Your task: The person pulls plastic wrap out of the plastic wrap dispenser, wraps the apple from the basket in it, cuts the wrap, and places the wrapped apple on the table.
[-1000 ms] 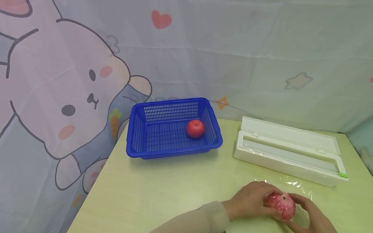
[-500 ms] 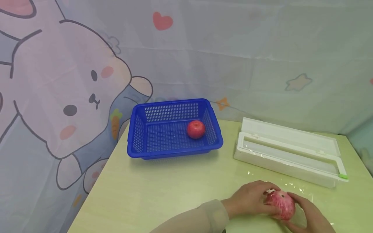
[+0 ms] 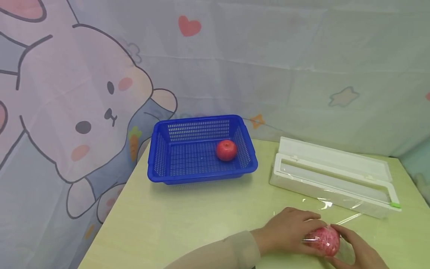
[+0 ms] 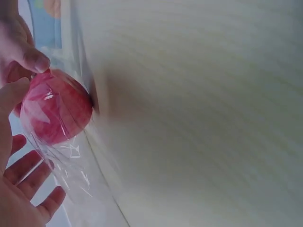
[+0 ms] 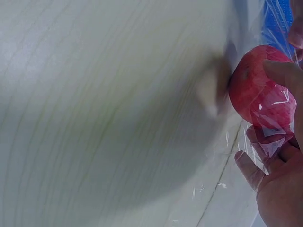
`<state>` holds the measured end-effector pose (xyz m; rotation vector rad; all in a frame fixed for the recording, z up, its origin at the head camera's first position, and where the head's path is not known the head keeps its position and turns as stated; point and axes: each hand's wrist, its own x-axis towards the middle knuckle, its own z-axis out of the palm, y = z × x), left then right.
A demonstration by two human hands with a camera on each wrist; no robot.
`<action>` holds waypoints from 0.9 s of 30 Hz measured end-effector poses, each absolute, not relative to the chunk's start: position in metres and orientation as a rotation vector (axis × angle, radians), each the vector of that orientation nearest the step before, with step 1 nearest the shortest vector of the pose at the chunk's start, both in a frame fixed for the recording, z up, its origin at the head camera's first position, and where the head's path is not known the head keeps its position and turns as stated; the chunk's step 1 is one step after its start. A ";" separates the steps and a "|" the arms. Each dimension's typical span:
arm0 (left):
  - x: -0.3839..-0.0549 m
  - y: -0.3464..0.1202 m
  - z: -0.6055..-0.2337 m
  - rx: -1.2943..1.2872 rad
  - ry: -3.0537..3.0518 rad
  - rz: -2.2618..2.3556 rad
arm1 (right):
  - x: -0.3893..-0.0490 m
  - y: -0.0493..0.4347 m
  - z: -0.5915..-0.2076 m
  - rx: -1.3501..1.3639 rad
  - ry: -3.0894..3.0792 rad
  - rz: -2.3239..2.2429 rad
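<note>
Pale tabletop (image 3: 198, 213) beneath, left grip (image 3: 293, 229) and right grip (image 3: 362, 249) clasp a film-covered apple (image 3: 327, 240) between them.

The person's left hand (image 3: 290, 232) is bare up to the wrist, where a long, plain sleeve (image 3: 213, 256) in pale beige begins, its cloth fairly smooth. A broad cuff (image 3: 248, 247) of a similar pale tone finishes it, set off by a seam, with a small dark patch at its near edge, too small to identify. The right hand (image 3: 358, 249) is bare too.
</note>
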<state>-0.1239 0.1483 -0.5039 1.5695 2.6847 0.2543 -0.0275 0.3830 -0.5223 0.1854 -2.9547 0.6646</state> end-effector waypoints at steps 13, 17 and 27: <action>-0.116 0.145 -0.508 1.673 2.671 0.294 | -0.031 0.386 -0.517 0.111 -3.094 0.756; -0.114 0.149 -0.511 1.603 2.690 0.273 | -0.029 0.388 -0.520 0.172 -3.005 0.780; -0.112 0.156 -0.516 1.507 2.753 0.324 | -0.031 0.392 -0.517 0.205 -3.029 0.721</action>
